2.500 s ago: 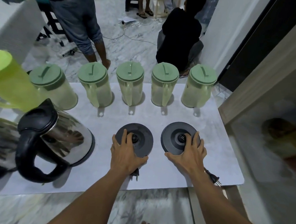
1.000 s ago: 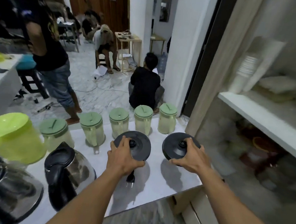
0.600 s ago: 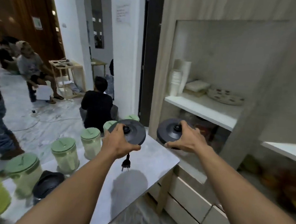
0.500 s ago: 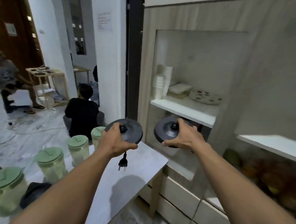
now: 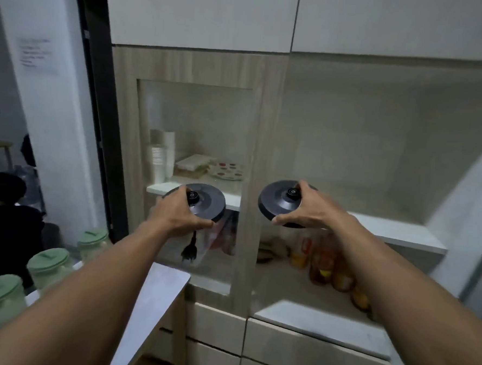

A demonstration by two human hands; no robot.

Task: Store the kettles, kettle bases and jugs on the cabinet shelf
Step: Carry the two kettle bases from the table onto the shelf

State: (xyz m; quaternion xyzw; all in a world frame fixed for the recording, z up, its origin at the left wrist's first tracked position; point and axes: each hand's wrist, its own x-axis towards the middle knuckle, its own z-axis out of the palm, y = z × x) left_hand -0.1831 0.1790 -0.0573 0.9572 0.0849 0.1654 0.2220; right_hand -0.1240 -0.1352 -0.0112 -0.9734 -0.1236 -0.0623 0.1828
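Note:
My left hand (image 5: 177,216) grips a round dark grey kettle base (image 5: 204,201), whose black plug (image 5: 189,254) dangles below on its cord. In my right hand (image 5: 307,209) is a second kettle base (image 5: 278,203). Both are held in the air in front of the cabinet, level with its white shelf (image 5: 395,228). The right base is just left of the bare right section of that shelf. Three pale green jugs (image 5: 48,265) with green lids stand on the white table (image 5: 154,292) at lower left. No kettles are in view.
The left shelf section (image 5: 233,191) holds stacked paper cups (image 5: 158,160), a flat packet and a dotted plate. Bottles and jars (image 5: 322,263) stand on the counter below the shelf. An upright cabinet post (image 5: 247,239) divides the two sections. A person in black (image 5: 3,218) sits at far left.
I lifted both kettle bases off the table and turned right toward the cabinet. The table, jugs and kettles have slid to the lower left; the bases are now at shelf height.

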